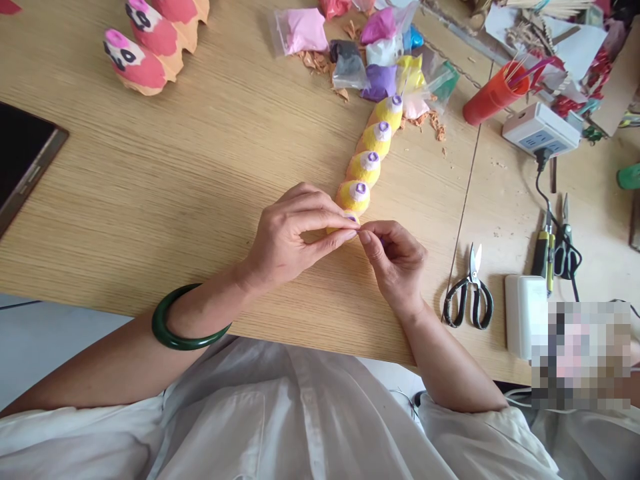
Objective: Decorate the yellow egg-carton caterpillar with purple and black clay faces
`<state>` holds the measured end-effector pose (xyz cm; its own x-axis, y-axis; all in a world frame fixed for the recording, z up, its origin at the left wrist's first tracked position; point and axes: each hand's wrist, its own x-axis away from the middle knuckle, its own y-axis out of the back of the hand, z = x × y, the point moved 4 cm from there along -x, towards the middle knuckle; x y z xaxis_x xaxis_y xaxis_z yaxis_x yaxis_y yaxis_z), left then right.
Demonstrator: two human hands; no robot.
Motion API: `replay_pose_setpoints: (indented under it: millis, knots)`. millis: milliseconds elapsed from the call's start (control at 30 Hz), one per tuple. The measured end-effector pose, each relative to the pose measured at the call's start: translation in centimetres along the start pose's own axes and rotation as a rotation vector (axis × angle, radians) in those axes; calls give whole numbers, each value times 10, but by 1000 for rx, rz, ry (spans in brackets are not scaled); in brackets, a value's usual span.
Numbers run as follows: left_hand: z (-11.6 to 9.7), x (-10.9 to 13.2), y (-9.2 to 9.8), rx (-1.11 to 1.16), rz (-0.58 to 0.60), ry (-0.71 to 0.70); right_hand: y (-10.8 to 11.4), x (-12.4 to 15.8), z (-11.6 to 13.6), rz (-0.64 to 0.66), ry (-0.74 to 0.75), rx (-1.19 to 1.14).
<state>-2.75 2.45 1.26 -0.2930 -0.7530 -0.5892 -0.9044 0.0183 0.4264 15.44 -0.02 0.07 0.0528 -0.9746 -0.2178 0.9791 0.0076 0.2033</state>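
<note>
A row of yellow egg-carton bumps (371, 155), each topped with a white and purple dot, lies on the wooden table (175, 173) and runs from the clay bags down to my hands. My left hand (293, 233) pinches its thumb and forefinger together at the nearest bump. My right hand (395, 261) meets it from the right, fingertips pinched against the left fingertips. Whatever sits between the fingers is too small to name. A green bangle (175, 330) circles my left forearm.
Small bags of coloured clay (380, 53) lie at the top centre. Pink painted carton figures (150, 40) stand top left, a dark tablet (23, 157) at the left edge. Scissors (470, 293), a red cup of sticks (493, 93), a power strip (540, 127) and tools lie right.
</note>
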Motion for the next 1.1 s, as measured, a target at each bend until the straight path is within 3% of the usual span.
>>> replay_pose_setpoints:
  millis: [333, 567, 767, 1100]
  knots:
    - [-1, 1, -2, 8, -12, 25, -1, 1, 12, -22, 328, 241]
    - [5, 2, 5, -55, -116, 144, -1, 0, 2, -68, 224, 226]
    - [11, 5, -2, -3, -8, 279, -5, -1, 1, -20, 226, 228]
    - [12, 6, -8, 57, 8, 299, -5, -1, 3, 5, 262, 303]
